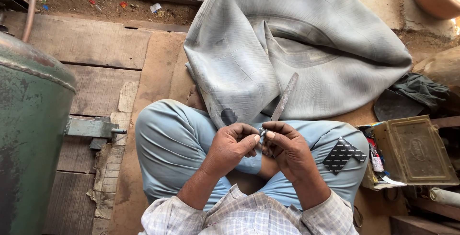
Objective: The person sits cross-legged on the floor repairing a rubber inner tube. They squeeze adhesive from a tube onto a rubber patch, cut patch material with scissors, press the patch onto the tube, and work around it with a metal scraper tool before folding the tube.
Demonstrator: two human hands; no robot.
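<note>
flat grey metal file [285, 97] — dull, worn, hand-held

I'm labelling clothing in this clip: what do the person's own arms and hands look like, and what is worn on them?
Both hands, left hand and right hand, are bare: no gloves, and no rings or watch that I can see. The forearms are bare too. The sleeves are a pale checked fabric with thin grey and pinkish lines, pushed back well above the wrists.

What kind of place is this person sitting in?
Probably a small tyre-repair workshop. A big grey rubber inner tube lies spread over the person's lap, a black diamond-shaped patch rests on one knee, and a green metal tank stands beside the wooden plank floor.
</note>
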